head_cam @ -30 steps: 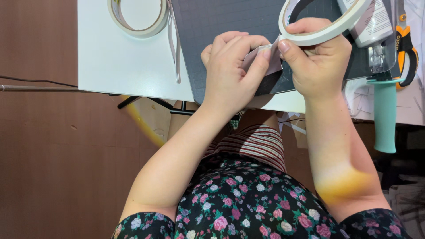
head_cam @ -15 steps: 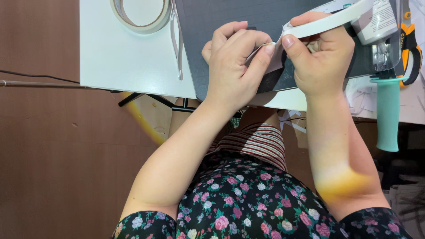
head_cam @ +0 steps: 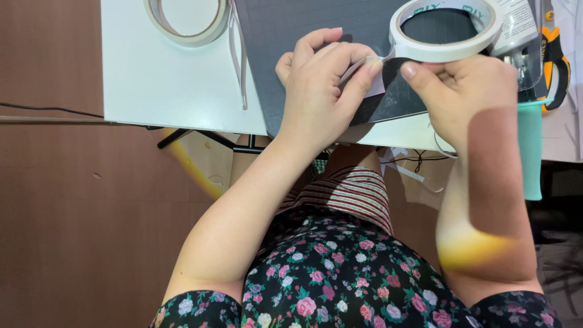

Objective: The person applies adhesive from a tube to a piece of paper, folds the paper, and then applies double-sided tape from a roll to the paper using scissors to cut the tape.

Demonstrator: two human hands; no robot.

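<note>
Both hands are up at the near edge of the white table (head_cam: 152,85), working over the dark cutting mat (head_cam: 291,36). The right hand (head_cam: 467,97) has the white tape roll (head_cam: 446,30) hooked over its fingers, so the roll stands tilted just above the mat, and that looks like a way to keep the roll steady while leaving the thumb and forefinger free. The left hand (head_cam: 322,91) is curled in tight, thumb and fingertips pinched on the loose end of the tape (head_cam: 367,64), which runs as a short strip from the roll across to that hand. Keeping the strip taut between the two hands probably stops it sticking to itself. Whether the right thumb actually presses on the strip I can't tell, it's right beside it. A second, bigger roll (head_cam: 185,21) sits well off to the left at the top of the table, with a thin strip (head_cam: 242,61) trailing down from it, apart from both hands. On the right, past the right hand, there's an orange-handled tool (head_cam: 555,54) and a teal handle (head_cam: 531,152) hanging over the table edge, both untouched.
</note>
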